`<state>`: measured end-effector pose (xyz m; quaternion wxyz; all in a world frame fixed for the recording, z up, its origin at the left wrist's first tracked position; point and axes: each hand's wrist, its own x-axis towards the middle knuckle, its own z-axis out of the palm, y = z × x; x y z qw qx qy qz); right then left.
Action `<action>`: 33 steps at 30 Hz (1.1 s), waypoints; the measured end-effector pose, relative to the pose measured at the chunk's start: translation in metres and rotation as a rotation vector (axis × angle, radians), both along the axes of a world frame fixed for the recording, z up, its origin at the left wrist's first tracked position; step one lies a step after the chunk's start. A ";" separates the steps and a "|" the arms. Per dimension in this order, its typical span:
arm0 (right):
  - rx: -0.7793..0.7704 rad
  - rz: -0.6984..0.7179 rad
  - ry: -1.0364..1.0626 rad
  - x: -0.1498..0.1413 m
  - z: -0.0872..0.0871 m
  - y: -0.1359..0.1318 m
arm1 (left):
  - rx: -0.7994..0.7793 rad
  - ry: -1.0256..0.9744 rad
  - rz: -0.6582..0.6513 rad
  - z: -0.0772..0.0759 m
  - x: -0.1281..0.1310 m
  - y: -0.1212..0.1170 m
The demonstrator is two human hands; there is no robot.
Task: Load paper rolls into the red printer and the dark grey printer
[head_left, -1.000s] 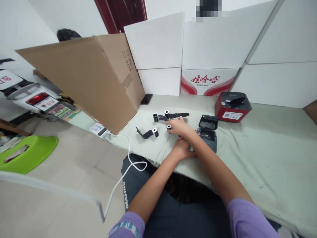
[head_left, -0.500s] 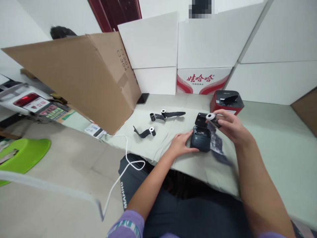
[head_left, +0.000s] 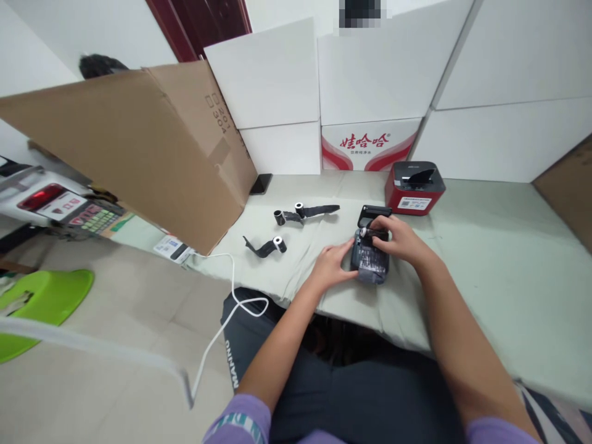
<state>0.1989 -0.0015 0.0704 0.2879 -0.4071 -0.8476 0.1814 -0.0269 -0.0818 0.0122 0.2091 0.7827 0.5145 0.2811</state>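
A small black portable printer (head_left: 354, 254) stands on the cloth with its lid (head_left: 375, 213) raised at the back. My left hand (head_left: 331, 265) braces its left side, thumb at the front and fingers along the edge. Pinched in my right hand (head_left: 396, 237) is a small paper roll (head_left: 364, 232), lying sideways in the printer's opening. Its dark printed strip (head_left: 371, 265) drapes forward over the printer's front. To the left lie more rolls with dark tails: one roll (head_left: 279, 244) nearer me, a white-ended roll (head_left: 300, 209) and a dark roll (head_left: 279, 217) farther back.
A red and black printer (head_left: 415, 188) stands behind my right hand. White boxes (head_left: 370, 80) line the table's back, and a cardboard sheet (head_left: 139, 142) rises at the left. A phone (head_left: 261, 184) lies beside it. A white cable (head_left: 231, 277) hangs off the front edge.
My right hand has moved left and down, bringing the roll from above the printer's right side into its opening. The strip now lies over the printer's front. My left hand stays on the printer.
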 end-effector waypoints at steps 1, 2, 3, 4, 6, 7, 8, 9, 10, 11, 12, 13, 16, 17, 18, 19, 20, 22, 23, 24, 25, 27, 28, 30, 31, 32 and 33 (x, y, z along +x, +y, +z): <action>0.005 -0.009 -0.006 0.000 0.000 0.000 | -0.004 0.005 0.003 0.000 0.000 0.000; 0.009 -0.016 -0.012 -0.001 -0.001 0.000 | -0.008 0.009 0.007 0.001 0.000 0.000; 0.011 -0.022 -0.015 -0.001 -0.001 -0.001 | -0.012 0.011 0.009 0.001 0.000 0.000; 0.011 -0.026 -0.017 -0.002 -0.002 -0.001 | -0.016 0.011 0.009 0.001 0.000 0.000; 0.006 -0.024 -0.016 -0.002 -0.003 -0.001 | -0.016 0.006 0.006 0.001 0.000 -0.001; 0.000 -0.020 -0.015 -0.002 -0.003 -0.002 | -0.012 0.003 0.004 0.001 0.000 -0.001; -0.002 -0.011 -0.013 -0.002 -0.003 -0.002 | -0.006 0.001 0.002 0.001 0.000 -0.001; -0.001 0.003 -0.012 -0.002 -0.004 -0.002 | -0.001 0.000 0.001 0.001 0.000 -0.001; 0.003 0.022 -0.011 -0.002 -0.004 -0.003 | 0.003 0.002 0.000 0.001 0.000 -0.001; 0.009 0.042 -0.012 -0.002 -0.004 -0.003 | 0.002 0.005 0.000 0.001 0.000 -0.001; 0.017 0.061 -0.013 -0.002 -0.004 -0.003 | -0.001 0.010 0.001 0.001 0.000 -0.001; 0.024 0.075 -0.014 -0.002 -0.004 -0.002 | -0.006 0.015 0.002 0.001 0.000 -0.001; 0.037 0.094 -0.026 -0.002 -0.004 -0.001 | -0.019 0.022 0.007 0.002 0.000 -0.001; 0.041 0.099 -0.036 -0.002 -0.004 0.000 | -0.019 0.022 0.008 0.002 0.000 -0.001; 0.045 0.103 -0.048 -0.003 -0.005 0.000 | -0.018 0.021 0.009 0.002 0.000 -0.001; 0.048 0.105 -0.063 -0.003 -0.005 0.001 | -0.016 0.020 0.009 0.002 0.000 -0.001; 0.051 0.108 -0.080 -0.003 -0.005 0.002 | -0.016 0.020 0.008 0.002 0.000 -0.001; 0.053 0.115 -0.116 -0.004 -0.007 0.003 | -0.018 0.021 0.004 0.001 -0.001 0.000; 0.052 0.115 -0.135 -0.004 -0.007 0.003 | -0.018 0.021 0.000 0.001 -0.001 0.000; 0.052 0.112 -0.151 -0.005 -0.009 0.003 | -0.017 0.022 -0.003 0.000 -0.001 0.000; 0.054 0.107 -0.162 -0.005 -0.010 0.003 | -0.014 0.022 -0.006 0.000 -0.001 0.000; 0.063 0.091 -0.165 -0.005 -0.013 0.004 | -0.002 0.020 -0.009 -0.001 0.000 0.000; 0.074 0.079 -0.156 -0.005 -0.015 0.003 | 0.003 0.016 -0.008 -0.001 0.000 0.000; 0.108 0.040 -0.132 -0.006 -0.017 0.002 | 0.003 0.004 -0.001 0.000 0.000 0.000; 0.127 0.019 -0.120 -0.006 -0.017 0.001 | 0.000 -0.003 0.001 0.000 0.000 0.000; 0.144 0.002 -0.108 -0.007 -0.017 0.000 | -0.003 -0.010 0.002 0.001 0.001 -0.001; 0.157 -0.012 -0.089 -0.008 -0.017 -0.001 | -0.005 -0.015 0.002 0.001 0.001 -0.001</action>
